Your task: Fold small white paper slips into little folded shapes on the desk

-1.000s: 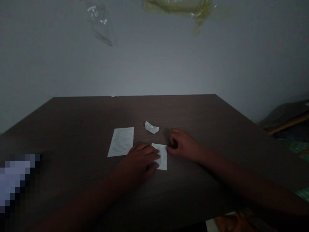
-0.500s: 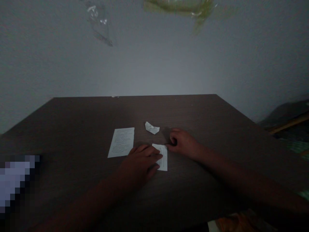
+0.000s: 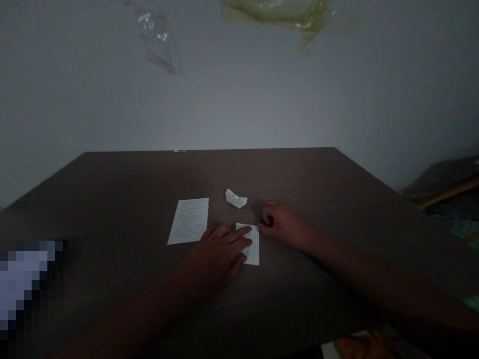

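Observation:
A small piece of printed paper (image 3: 255, 249) lies flat on the dark table. My left hand (image 3: 224, 247) rests on its left part, fingers stretched out and covering some of the text. At the paper's upper right corner is my right hand (image 3: 280, 222), its fingers curled in loosely. One of its fingertips is at or just beside the paper's edge; I cannot tell whether it touches. I see nothing inside the curl. A larger printed sheet (image 3: 190, 219) lies to the left, its lower right corner by my left hand. Beyond both hands sits a crumpled, folded scrap of paper (image 3: 235, 199).
The brown table (image 3: 149, 174) meets a grey wall (image 3: 239, 99) at its far edge. A pixelated, blurred-out object (image 3: 22, 279) lies at the left edge. Clear tape (image 3: 155, 37) and yellowish tape (image 3: 277, 15) stick to the wall. Dark items (image 3: 449, 184) stand off the right side.
My left index finger has straightened and reaches farther across the top of the small paper. My right hand and the papers have stayed nearly where they were.

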Motion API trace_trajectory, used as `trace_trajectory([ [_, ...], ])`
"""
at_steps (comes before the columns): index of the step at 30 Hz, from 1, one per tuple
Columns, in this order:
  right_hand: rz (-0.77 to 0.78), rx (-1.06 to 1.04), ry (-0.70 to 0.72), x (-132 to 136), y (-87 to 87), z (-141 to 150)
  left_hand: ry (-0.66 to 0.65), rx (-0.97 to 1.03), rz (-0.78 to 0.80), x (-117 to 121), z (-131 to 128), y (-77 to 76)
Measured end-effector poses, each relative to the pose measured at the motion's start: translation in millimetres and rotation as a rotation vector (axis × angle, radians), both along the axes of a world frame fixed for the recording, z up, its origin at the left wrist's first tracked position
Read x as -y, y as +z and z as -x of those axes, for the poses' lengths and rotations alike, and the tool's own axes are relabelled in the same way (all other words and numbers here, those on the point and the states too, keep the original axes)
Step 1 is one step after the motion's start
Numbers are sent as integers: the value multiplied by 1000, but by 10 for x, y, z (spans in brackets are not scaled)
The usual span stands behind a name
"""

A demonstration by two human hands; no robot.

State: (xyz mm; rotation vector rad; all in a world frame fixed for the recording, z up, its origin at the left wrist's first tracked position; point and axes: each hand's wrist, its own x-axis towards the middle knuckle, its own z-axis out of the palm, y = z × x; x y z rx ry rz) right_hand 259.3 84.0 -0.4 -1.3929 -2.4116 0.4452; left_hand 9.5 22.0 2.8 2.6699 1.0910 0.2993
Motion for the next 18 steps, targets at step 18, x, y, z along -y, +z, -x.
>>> trace_trajectory([
  [18, 131, 30, 193, 517, 186, 108, 15, -69, 50, -12, 5, 42],
])
